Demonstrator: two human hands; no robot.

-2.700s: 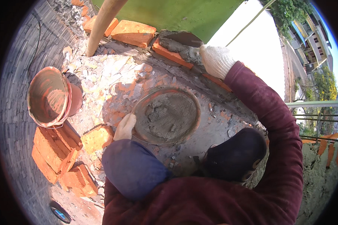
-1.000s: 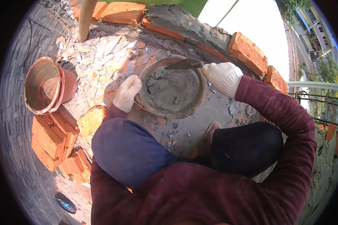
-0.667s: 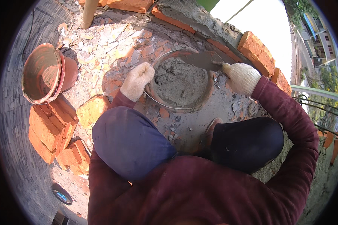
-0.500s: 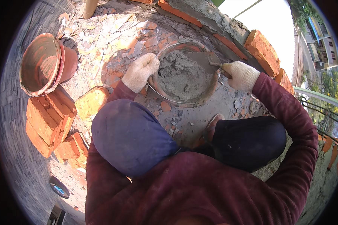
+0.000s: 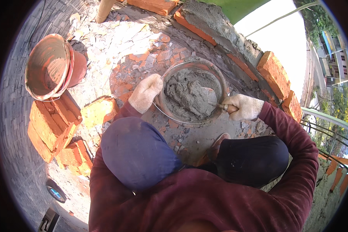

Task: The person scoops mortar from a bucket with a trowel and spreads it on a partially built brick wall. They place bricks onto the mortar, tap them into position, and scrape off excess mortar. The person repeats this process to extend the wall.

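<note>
In front of me sits a round bucket holding wet grey mortar. My left hand, in a pale knitted work glove, is closed on the bucket's left rim. My right hand, gloved alike, grips the wooden handle of a trowel at the bucket's right side. The trowel's blade sits in the mortar, mostly covered by it. A thin wire handle of the bucket hangs around its near side.
Stacked reddish buckets stand at the left, above several orange bricks. Broken brick and mortar chips litter the floor. A low wall curves along the far right, with bricks on it. My knees flank the near side.
The trowel has moved nearer and down into the mortar; its bare blade showed at the far right of the bucket before. The mortar is now heaped differently. My left hand stays at the rim.
</note>
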